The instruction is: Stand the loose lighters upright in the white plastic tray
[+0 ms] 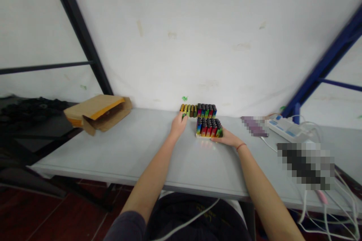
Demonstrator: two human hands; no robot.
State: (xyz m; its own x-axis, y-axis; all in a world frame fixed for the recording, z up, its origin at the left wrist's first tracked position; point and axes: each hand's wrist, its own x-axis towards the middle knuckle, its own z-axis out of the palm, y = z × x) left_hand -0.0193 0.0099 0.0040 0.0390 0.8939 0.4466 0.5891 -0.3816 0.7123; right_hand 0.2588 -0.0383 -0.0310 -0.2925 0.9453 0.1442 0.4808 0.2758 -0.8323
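Note:
Two blocks of colourful lighters stand on a grey table (118,150) near the white wall. The far block (199,110) runs along the wall. The near block (208,127) sits in a low tray. My left hand (178,123) reaches to the left end of the far block, and its fingers curl against the lighters there. My right hand (227,138) lies at the near right corner of the near block, fingers closed on its edge.
An open brown cardboard box (97,114) lies on its side at the table's left end. A white power strip (285,128) with trailing white cables sits at the right. Dark and blue metal frame bars rise on both sides. Dark items lie on a shelf at far left.

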